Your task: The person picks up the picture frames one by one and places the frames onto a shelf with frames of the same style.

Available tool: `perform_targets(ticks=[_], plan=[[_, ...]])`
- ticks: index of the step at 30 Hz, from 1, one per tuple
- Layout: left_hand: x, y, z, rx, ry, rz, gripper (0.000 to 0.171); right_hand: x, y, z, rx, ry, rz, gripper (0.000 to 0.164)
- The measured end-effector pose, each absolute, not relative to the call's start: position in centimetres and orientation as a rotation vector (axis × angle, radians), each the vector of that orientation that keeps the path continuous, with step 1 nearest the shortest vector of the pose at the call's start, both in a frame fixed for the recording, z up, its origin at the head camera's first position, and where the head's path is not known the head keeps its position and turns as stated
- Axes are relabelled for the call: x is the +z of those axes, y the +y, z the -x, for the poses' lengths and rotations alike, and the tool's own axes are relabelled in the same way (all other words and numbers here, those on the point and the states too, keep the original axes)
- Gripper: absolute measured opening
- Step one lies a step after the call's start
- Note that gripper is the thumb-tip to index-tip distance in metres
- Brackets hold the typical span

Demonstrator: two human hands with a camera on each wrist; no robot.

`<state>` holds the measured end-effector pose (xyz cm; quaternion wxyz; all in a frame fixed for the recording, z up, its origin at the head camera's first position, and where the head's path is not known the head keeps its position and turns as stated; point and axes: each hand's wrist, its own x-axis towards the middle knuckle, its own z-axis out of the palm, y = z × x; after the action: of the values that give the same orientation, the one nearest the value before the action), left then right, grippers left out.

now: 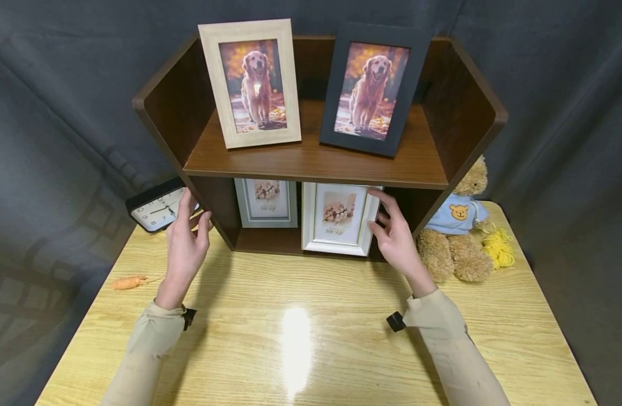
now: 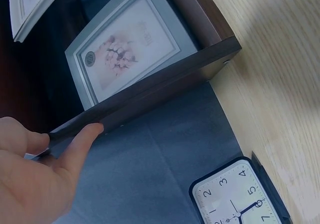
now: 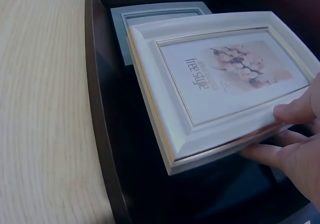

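Observation:
My right hand [image 1: 396,239] pinches a white picture frame [image 3: 172,129] with gold trim by its right edge, one fingertip on its front. The frame holds a flower print and stands tilted in the lower compartment of a dark brown wooden shelf [image 1: 311,172]. To its left, a grey-blue picture frame [image 2: 82,73] stands inside the same compartment, partly overlapped by the white one in the right wrist view. My left hand [image 1: 185,239] touches the outside of the shelf's left side panel [image 2: 150,91], its fingers loosely extended near the front edge.
On the upper shelf stand a cream frame [image 1: 295,113] and a black frame [image 1: 331,107] with dog pictures. A black-rimmed clock [image 1: 155,213] and a toy carrot [image 1: 129,282] lie left. At right are a teddy bear [image 1: 445,223] and yellow yarn [image 1: 499,248].

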<state>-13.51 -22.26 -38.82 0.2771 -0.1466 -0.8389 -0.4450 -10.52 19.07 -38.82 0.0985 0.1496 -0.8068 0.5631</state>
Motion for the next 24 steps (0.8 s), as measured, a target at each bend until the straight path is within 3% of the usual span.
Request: perform_targets(ticks=[16, 24], plan=[[-38.7, -22.3, 13.5, -1.172, -2.260, 0.403, 0.067, -39.0, 19.2, 12.2, 1.580, -2.389, -0.226, 0.055], [-38.7, -22.2, 13.5, -1.200, -2.249, 0.399, 0.066, -39.6, 19.0, 13.0, 1.556, -2.324, -0.108, 0.062]])
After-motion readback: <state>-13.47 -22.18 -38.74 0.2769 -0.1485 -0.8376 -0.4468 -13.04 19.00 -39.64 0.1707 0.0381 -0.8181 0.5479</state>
